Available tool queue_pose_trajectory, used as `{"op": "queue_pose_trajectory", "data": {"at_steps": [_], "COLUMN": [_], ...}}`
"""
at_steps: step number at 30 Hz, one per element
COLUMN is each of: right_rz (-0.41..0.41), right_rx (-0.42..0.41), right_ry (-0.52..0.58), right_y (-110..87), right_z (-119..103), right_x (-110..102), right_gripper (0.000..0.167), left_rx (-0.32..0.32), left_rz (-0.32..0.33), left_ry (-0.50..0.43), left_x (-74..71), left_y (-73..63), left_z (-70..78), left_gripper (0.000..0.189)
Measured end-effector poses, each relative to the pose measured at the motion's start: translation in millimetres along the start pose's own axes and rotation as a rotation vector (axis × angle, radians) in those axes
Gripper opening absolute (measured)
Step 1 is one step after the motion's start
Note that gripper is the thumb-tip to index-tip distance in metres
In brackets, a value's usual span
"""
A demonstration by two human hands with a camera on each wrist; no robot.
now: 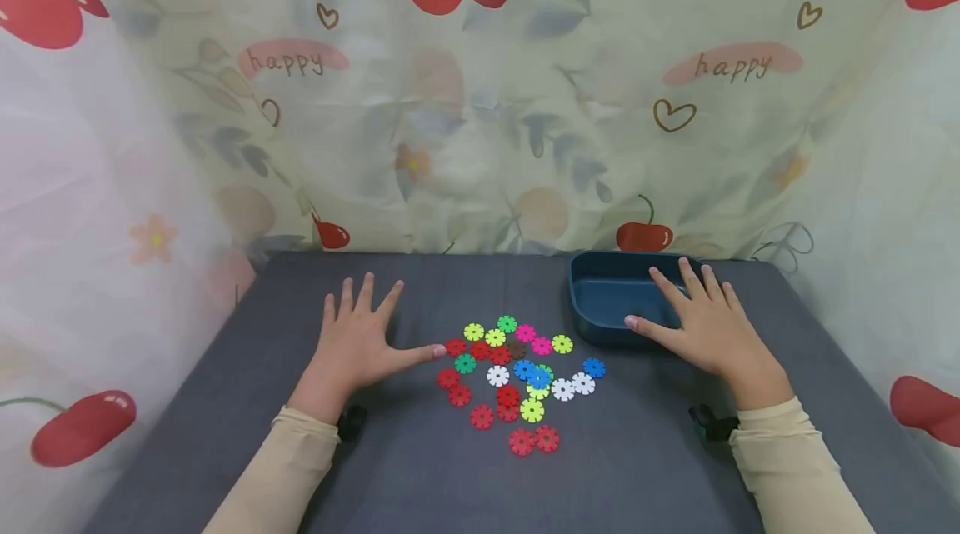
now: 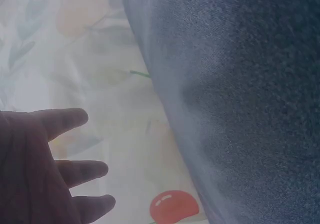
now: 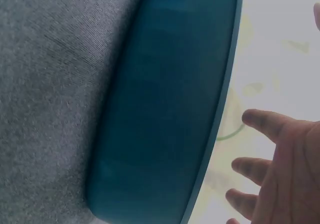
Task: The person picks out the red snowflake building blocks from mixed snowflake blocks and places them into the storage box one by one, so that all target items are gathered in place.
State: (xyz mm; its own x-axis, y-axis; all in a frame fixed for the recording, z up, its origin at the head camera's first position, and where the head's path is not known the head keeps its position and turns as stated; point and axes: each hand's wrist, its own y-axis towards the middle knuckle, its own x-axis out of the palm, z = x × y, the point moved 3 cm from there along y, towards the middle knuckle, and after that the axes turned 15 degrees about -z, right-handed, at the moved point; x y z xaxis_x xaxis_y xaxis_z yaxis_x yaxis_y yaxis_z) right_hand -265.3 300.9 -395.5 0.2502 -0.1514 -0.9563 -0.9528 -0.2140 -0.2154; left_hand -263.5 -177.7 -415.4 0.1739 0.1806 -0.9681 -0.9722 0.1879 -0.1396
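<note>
Both hands are spread wide, palms down, holding nothing. In the head view my left hand (image 1: 357, 349) is left of a scatter of small notched plastic discs, its thumb tip right by a red disc (image 1: 455, 346). My right hand (image 1: 712, 332) overlaps the right part of a dark blue rectangular tray (image 1: 600, 336), hiding that corner. The right wrist view shows the tray's side wall (image 3: 160, 103) with the spread fingers (image 3: 250, 169) beyond its rim. Among the discs are a yellow disc (image 1: 532, 410), a white disc (image 1: 498, 376), a blue disc (image 1: 594, 367) and a pink disc (image 1: 526, 335).
A dark grey cloth (image 1: 420, 476) covers the table. Cherry-patterned curtains (image 1: 480, 126) stand behind it and at both sides. A thin looped cord (image 1: 791, 241) hangs near the back right corner. Several discs overlap one another in the middle.
</note>
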Motion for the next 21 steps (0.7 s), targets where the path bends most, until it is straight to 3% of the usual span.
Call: {"op": "queue_pose_trajectory", "data": {"at_steps": [13,21], "right_rz": [0.017,0.034], "right_rx": [0.013,0.016], "right_ry": [0.027,0.058], "right_y": [-1.8,-0.7], "right_z": [13,17], "right_x": [-7,-13], "right_gripper": [0.101,0.098], "left_rx": [0.023,0.114], "left_rz": [0.001,0.047], "left_ry": [-0.027,-0.106], "left_x": [-6.5,-5.6], "left_y": [-2.5,-0.6], "left_z": [2.2,4.5], "left_gripper": [0.124,0.104]}}
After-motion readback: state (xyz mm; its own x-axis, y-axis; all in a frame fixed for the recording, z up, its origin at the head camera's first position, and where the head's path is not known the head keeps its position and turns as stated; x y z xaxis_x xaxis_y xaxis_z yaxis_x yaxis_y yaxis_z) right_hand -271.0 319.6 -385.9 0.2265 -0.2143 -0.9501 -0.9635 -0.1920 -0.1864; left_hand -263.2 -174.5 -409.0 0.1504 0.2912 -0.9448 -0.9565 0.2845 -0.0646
